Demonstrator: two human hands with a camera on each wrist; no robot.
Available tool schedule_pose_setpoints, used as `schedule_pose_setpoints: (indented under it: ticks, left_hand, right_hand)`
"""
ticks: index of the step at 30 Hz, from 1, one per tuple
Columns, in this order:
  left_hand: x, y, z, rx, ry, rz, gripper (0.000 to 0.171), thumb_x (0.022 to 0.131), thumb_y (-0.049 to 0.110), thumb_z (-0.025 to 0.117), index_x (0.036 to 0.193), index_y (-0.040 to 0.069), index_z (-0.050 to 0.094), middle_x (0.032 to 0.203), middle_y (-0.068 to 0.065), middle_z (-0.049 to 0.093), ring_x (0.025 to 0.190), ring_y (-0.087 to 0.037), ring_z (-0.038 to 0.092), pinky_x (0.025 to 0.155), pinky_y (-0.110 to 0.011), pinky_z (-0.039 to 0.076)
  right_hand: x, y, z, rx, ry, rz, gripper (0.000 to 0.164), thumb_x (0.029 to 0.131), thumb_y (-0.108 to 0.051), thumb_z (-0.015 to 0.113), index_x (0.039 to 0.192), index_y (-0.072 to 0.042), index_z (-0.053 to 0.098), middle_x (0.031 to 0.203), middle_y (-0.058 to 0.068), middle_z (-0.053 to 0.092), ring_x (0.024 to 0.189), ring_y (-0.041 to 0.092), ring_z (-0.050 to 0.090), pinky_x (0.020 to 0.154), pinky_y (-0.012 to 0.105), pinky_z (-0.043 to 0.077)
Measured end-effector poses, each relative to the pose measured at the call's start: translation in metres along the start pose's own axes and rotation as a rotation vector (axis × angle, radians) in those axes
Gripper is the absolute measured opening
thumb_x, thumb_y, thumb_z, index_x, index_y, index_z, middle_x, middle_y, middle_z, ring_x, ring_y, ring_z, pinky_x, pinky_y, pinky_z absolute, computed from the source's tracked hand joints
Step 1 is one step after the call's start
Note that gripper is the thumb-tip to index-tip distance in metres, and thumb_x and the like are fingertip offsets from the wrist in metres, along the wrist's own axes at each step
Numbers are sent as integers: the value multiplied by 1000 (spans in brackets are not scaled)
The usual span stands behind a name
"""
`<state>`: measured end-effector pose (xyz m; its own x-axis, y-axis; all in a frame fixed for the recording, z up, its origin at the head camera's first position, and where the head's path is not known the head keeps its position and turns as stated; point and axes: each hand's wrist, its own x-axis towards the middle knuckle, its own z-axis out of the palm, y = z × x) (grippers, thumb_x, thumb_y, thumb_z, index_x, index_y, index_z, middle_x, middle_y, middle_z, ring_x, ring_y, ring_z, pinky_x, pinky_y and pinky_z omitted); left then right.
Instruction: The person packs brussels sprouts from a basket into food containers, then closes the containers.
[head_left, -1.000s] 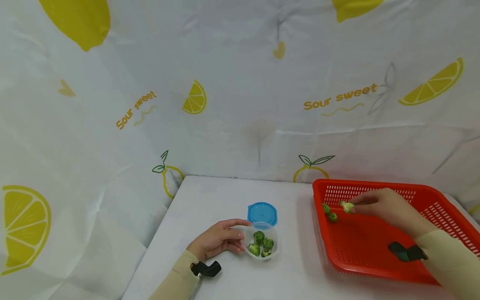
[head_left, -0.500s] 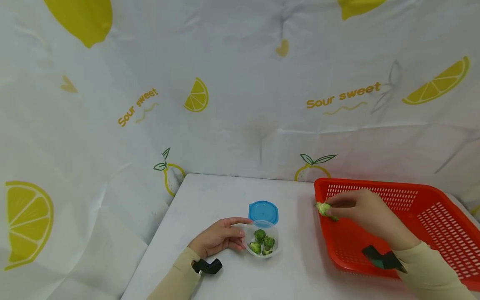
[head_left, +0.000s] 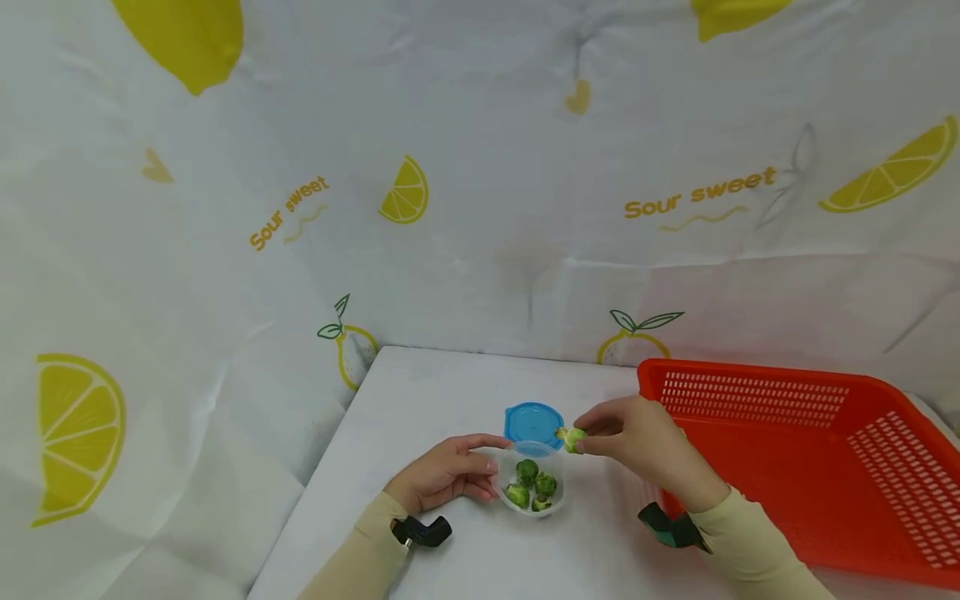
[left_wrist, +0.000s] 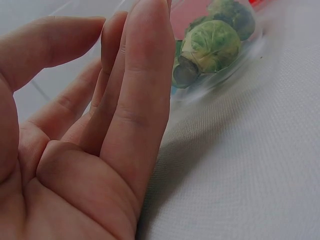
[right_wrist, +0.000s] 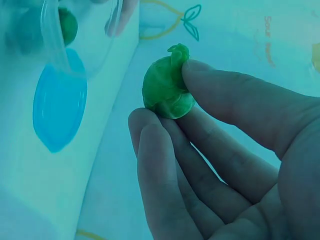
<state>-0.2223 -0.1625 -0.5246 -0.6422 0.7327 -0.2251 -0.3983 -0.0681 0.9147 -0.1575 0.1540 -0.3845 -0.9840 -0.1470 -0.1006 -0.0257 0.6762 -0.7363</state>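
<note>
The right hand is pinching one Brussels sprout in the air, near a clear tub with four other sprouts inside. The left hand touches the tub's left side; whether it grips, I cannot tell. Behind the tub, partly covered by it, lies a blue lid. The right arm hides the left side of the red basket.

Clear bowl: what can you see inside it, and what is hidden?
Four green sprouts show inside the clear bowl. The spots directly beneath them are covered, so whatever is there cannot be seen.
</note>
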Motion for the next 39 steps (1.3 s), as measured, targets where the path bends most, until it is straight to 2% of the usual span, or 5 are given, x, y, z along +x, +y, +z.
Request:
schedule_pose_setpoints:
  ticks: [7,13,24,39]
  left_hand:
    - [0,0,-1,-7,-5,-2,55,104,13,69,158,12,54,91,-3,78,84,-16,81,81,-29,68]
    - [2,-1,-4,-6,-12,4,55,104,12,69,157,11,54,90,-3,79,83,-15,80,81,-30,68]
    - [3,-3,-5,-17,-14,0,55,104,11,68,157,11,54,90,-2,78,83,-15,80,81,-30,68]
    - [1,-1,-3,-19,-16,-2,56,103,13,70,157,10,54,92,-3,80,81,-12,79,81,-29,68]
  right_hand:
    - [10,-7,36,20,7,-16,19,88,-20,91,105,-14,85,94,-3,80,86,13,71,79,35,67]
    - [12,-10,54,41,1,27,19,87,-20,91,105,-15,85,94,-4,77,87,11,70,79,35,67]
    - [15,-9,72,46,-5,11,17,87,-17,92,101,-14,85,93,-4,79,84,11,72,78,35,68]
    - [17,-6,83,38,-42,-9,21,86,-17,92,103,-9,84,93,-1,80,82,11,72,76,36,68]
